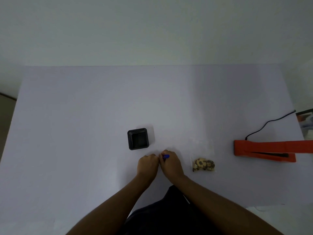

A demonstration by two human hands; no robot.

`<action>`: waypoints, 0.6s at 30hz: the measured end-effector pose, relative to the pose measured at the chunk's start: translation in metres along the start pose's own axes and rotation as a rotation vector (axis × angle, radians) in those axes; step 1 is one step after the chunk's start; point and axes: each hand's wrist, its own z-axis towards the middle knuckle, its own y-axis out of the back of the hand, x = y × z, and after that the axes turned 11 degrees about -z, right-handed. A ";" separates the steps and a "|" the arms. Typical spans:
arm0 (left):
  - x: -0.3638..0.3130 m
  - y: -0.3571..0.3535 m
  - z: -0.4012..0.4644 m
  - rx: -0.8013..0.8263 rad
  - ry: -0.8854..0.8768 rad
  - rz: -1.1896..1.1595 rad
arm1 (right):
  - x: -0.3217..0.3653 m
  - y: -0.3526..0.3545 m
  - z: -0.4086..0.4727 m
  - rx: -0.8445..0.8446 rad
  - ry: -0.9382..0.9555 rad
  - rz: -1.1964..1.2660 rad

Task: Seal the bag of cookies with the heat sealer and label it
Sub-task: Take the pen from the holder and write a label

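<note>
A clear plastic bag (202, 150) with several cookies (204, 165) at its near end lies flat on the white table (101, 107), right of my hands. The orange heat sealer (264, 150) sits at the right edge, its jaw slightly apart. My right hand (171, 164) grips a blue pen (166, 156), only its tip showing past the fingers. My left hand (147, 165) has its fingers curled and touches the right hand at the pen; what it holds is hidden. Both hands are left of the bag and apart from it.
A square black pen holder (138, 139) stands just beyond my left hand. The sealer's black cord (269, 123) runs back to the right table edge. A box or picture (306, 124) shows past that edge.
</note>
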 end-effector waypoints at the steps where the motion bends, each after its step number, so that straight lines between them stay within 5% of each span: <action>1: 0.000 0.000 0.000 0.001 0.004 -0.001 | -0.002 -0.001 0.001 0.016 0.001 0.038; 18: 0.000 0.001 0.000 -0.014 0.002 -0.032 | 0.004 0.006 -0.002 0.009 -0.033 -0.165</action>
